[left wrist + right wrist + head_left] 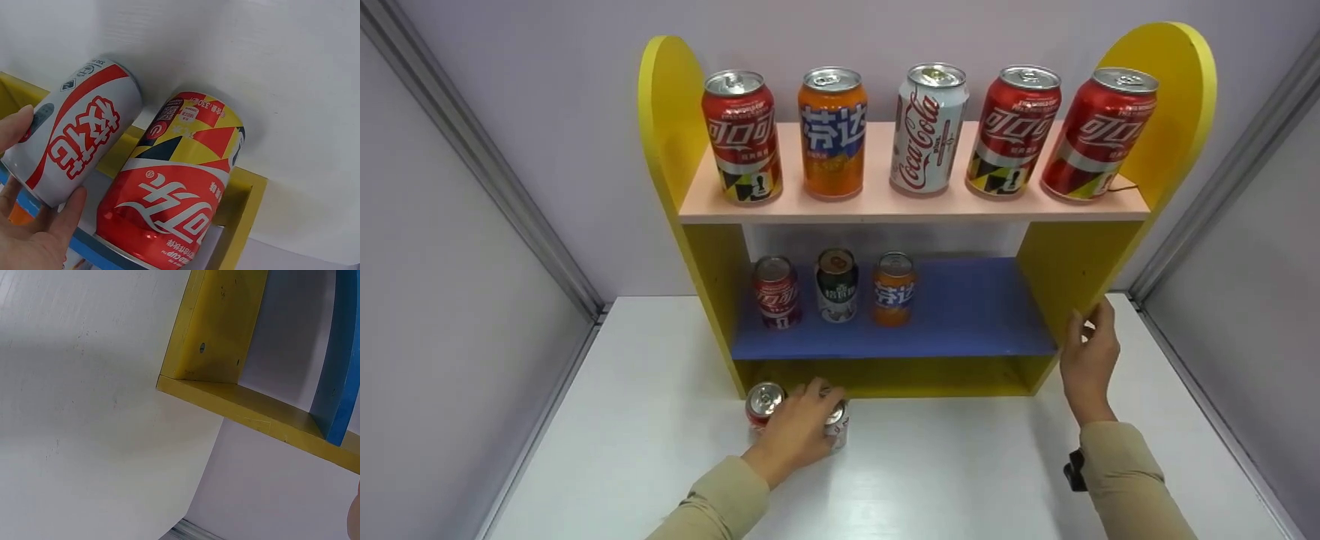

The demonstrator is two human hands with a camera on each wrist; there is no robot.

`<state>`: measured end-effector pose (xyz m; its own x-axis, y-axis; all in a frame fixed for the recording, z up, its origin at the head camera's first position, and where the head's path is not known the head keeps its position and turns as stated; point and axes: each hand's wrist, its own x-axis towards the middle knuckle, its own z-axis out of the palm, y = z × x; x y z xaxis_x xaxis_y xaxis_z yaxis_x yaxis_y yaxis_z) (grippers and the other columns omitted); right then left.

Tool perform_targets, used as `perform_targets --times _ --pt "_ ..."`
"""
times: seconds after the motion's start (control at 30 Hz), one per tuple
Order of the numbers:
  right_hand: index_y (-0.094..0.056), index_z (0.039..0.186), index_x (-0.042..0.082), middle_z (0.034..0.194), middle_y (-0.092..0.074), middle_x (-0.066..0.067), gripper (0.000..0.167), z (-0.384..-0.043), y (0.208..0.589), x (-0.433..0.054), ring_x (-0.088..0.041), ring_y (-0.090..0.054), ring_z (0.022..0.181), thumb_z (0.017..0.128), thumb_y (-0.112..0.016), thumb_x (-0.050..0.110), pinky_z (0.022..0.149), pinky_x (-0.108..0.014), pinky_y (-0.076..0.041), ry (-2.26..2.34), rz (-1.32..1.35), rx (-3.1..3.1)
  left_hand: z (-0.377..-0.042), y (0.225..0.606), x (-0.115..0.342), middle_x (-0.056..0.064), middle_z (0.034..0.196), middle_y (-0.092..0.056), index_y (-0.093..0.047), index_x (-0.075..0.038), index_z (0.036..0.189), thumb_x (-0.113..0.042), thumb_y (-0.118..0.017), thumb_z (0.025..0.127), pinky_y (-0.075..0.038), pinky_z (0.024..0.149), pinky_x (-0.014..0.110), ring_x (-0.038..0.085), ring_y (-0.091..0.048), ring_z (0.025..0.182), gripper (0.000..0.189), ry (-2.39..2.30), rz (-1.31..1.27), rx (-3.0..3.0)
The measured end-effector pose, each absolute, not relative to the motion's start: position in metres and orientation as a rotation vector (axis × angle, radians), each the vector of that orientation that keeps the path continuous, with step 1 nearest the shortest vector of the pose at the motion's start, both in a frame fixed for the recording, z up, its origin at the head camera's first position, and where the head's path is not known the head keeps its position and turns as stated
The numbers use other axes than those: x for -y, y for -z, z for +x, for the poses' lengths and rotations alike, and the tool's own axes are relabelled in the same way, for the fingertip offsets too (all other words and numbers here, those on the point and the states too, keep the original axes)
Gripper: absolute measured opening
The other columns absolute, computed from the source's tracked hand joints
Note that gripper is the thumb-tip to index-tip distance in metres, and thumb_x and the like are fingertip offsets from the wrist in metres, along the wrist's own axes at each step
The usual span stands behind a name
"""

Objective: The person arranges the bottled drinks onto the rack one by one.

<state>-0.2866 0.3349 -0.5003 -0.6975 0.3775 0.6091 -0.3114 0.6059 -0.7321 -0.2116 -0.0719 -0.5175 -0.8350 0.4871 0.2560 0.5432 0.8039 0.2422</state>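
Note:
My left hand (796, 426) grips a white soda can (84, 132) with red lettering, thumb on one side and fingers on the other. Beside it, close but apart at the base, is a red cola can (169, 180) with a yellow-and-black pattern. Both cans are at the front of the shelf's bottom level, and my hand partly covers them in the head view. At the right, my right hand (1091, 360) touches the outer edge of the yellow side panel (1080, 262), fingers loosely bent and holding no can. Only a sliver of that hand enters the right wrist view.
On the pink top shelf (877, 210) stand several cans: red cola, an orange Fanta can (832, 135) and a white Coca-Cola can (930, 127). The blue middle shelf (975, 307) bears a red, a dark-and-white and an orange can. Grey-framed walls flank the white table (930, 480).

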Motion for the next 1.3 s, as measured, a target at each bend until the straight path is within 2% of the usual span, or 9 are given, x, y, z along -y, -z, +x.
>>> perform_targets --times 0.13,0.33,0.6,0.73,0.97,1.3 --pt "-0.044 0.143 0.002 0.126 -0.059 -0.018 0.040 -0.285 0.499 -0.334 -0.012 -0.053 0.112 0.105 -0.048 0.012 0.084 -0.016 -0.043 -1.135 -0.062 2.061 -0.209 0.516 0.068 0.010 0.113 -0.064 -0.062 -0.014 0.117 -0.011 -0.083 0.064 -0.057 0.081 0.044 0.030 -0.062 0.099 0.057 0.465 -0.836 2.800" --pt "-0.044 0.142 -0.001 0.124 -0.059 -0.020 0.039 -0.285 0.500 -0.334 -0.006 -0.052 0.109 0.105 -0.048 0.012 0.082 -0.014 -0.043 -1.140 -0.066 2.062 -0.203 0.506 0.057 0.006 0.115 -0.064 -0.063 -0.018 0.117 -0.013 -0.080 0.068 -0.057 0.079 0.043 0.027 -0.062 0.100 0.052 0.488 -0.898 2.769" --pt "-0.043 0.143 0.000 0.124 -0.058 -0.020 0.039 -0.285 0.500 -0.334 -0.009 -0.052 0.110 0.105 -0.047 0.010 0.084 -0.015 -0.044 -1.145 -0.063 2.064 -0.200 0.460 0.034 0.004 0.124 -0.059 -0.060 -0.021 0.122 -0.019 -0.082 0.076 -0.056 0.088 0.040 0.024 -0.058 0.108 0.051 0.519 -0.997 2.715" --pt "-0.043 0.144 0.002 0.124 -0.058 -0.018 0.040 -0.285 0.500 -0.334 -0.009 -0.052 0.109 0.105 -0.046 0.013 0.084 -0.016 -0.044 -1.162 -0.080 2.075 -0.203 0.434 0.022 0.004 0.127 -0.058 -0.059 -0.023 0.124 -0.023 -0.082 0.078 -0.056 0.088 0.041 0.024 -0.056 0.110 0.051 0.522 -1.028 2.669" --pt "-0.042 0.145 0.003 0.126 -0.058 -0.018 0.041 -0.284 0.500 -0.334 -0.016 -0.054 0.109 0.106 -0.046 0.015 0.083 -0.017 -0.044 -1.143 -0.092 2.092 -0.221 0.403 -0.004 0.005 0.133 -0.055 -0.058 -0.024 0.128 -0.024 -0.081 0.080 -0.057 0.086 0.041 0.025 -0.053 0.117 0.053 0.467 -1.075 2.604" --pt "-0.043 0.143 0.002 0.124 -0.058 -0.019 0.039 -0.285 0.499 -0.333 -0.026 -0.056 0.112 0.105 -0.047 0.012 0.084 -0.017 -0.043 -1.137 -0.080 2.080 -0.260 0.391 -0.031 0.004 0.140 -0.050 -0.056 -0.027 0.132 -0.022 -0.080 0.083 -0.057 0.089 0.040 0.024 -0.051 0.123 0.054 0.383 -1.141 2.556"
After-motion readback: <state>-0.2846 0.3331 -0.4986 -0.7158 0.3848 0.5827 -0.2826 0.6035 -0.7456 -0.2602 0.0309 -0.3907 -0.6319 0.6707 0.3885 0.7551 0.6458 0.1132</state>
